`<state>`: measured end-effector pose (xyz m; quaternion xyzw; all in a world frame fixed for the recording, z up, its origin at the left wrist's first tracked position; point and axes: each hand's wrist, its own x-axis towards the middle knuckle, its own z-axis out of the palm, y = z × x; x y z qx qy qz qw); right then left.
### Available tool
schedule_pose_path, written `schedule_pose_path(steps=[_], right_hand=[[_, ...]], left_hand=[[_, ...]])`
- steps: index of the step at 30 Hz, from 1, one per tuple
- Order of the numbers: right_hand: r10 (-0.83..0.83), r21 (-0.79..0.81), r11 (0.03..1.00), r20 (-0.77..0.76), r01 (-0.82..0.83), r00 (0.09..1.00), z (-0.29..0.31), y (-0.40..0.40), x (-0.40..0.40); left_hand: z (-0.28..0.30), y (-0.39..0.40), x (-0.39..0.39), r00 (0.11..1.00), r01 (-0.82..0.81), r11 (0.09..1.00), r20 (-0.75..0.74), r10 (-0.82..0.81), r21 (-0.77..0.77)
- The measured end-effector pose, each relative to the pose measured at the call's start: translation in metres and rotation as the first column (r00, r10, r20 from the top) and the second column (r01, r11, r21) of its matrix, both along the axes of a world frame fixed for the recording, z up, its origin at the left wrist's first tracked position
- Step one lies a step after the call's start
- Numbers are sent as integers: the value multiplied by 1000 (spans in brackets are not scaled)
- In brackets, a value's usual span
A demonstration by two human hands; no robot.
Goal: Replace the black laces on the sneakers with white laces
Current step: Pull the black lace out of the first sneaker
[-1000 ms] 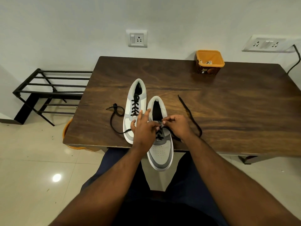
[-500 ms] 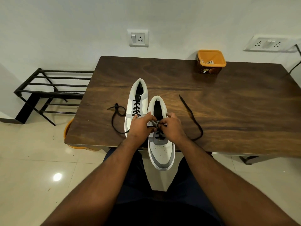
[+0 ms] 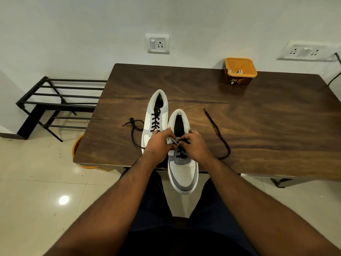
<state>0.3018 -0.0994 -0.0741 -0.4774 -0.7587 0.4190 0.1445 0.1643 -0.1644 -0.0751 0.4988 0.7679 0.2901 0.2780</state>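
Two white-and-grey sneakers stand side by side on the brown table (image 3: 258,126). The left sneaker (image 3: 156,109) keeps its black lace crossed through the eyelets. The right sneaker (image 3: 182,172) juts over the table's near edge, laced only in its lower eyelets. My left hand (image 3: 158,143) pinches the black lace (image 3: 219,133) end at the right sneaker's upper eyelets. My right hand (image 3: 193,145) pinches the same lace just beside it; a loose length trails right across the table. White laces (image 3: 238,72) lie in the orange tub (image 3: 239,73) at the back.
A loose black lace end (image 3: 133,124) of the left sneaker curls on the table's left. A black metal rack (image 3: 55,102) stands on the floor to the left. An orange bucket (image 3: 77,148) peeks out under the table's left corner. Wall sockets (image 3: 158,44) are behind.
My left hand's spread fingers have curled in onto the lace at the right sneaker's eyelets. Both hands have drawn closer together over the tongue.
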Motion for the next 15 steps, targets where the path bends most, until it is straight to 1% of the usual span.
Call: schedule_pose_path(steps=[2,3,4,5,6,7,8,9,10,11,12,13,14,15], right_hand=[[-58,-13,998,-68,57,996,0,-4,1],[-122,-47,992,-142,117,982,1,-7,3],[-227,-103,973,-227,208,947,3,-11,6],[-354,-181,933,-309,311,883,6,-14,9],[-456,-261,888,-379,379,805,6,-17,12],[-502,-305,863,-422,403,755,7,-20,15],[-491,-287,870,-435,401,755,6,-22,17],[-423,-201,906,-415,372,806,9,-24,17],[-318,-66,946,-361,316,877,10,-23,17],[-205,76,970,-268,233,941,10,-20,16],[-103,197,972,-141,130,985,10,-16,13],[-25,279,960,18,19,1000,13,-12,9],[25,311,947,166,-76,986,15,-9,5],[49,307,942,271,-135,961,16,-8,1]], left_hand=[[0,0,-1,1000,-15,1000,0,15,-5],[-1,0,-2,1000,-18,1000,-4,18,-4],[-1,0,-3,1000,-16,1000,-5,16,-5],[0,1,-3,1000,-11,1000,-6,11,-5],[0,1,-2,1000,-8,1000,-3,8,-5],[0,1,-2,1000,-4,1000,-1,4,-8],[1,1,-1,1000,-5,1000,0,5,-12],[1,2,1,1000,-8,1000,-3,8,-15],[1,2,1,1000,-16,1000,-8,15,-16],[1,2,2,1000,-22,1000,-12,21,-17],[0,2,1,1000,-28,999,-15,28,-15],[0,2,1,999,-31,999,-20,31,-15],[0,1,1,999,-35,999,-24,35,-18],[0,1,0,999,-39,999,-28,39,-22]])
